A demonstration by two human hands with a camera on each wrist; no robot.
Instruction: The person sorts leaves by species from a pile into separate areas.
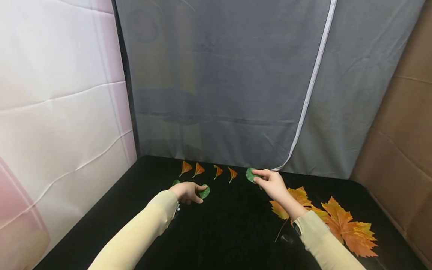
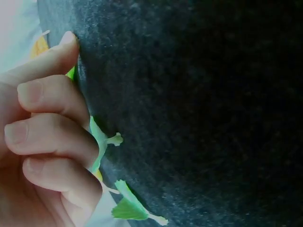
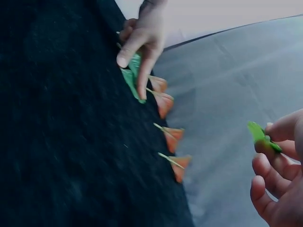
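Black felt covers the table [image 1: 236, 225], with a grey cloth curtain [image 1: 219, 93] behind it, a white padded panel on the left and brown cardboard on the right. The right hand [image 1: 274, 184] pinches one green ginkgo leaf [image 1: 251, 174] just beside the row of four orange ginkgo leaves [image 1: 209, 170], and the left hand [image 1: 187, 192] curls around several more green leaves [image 1: 204, 192] while resting on the felt. I think the light leaf could slip from the pinch or land crooked, and a careless sleeve could disturb the row or the big maple leaves [image 1: 344, 225] near the right forearm.

Green leaves [image 1: 204, 192] mostly hidden under the left hand [image 1: 186, 192], count unclear
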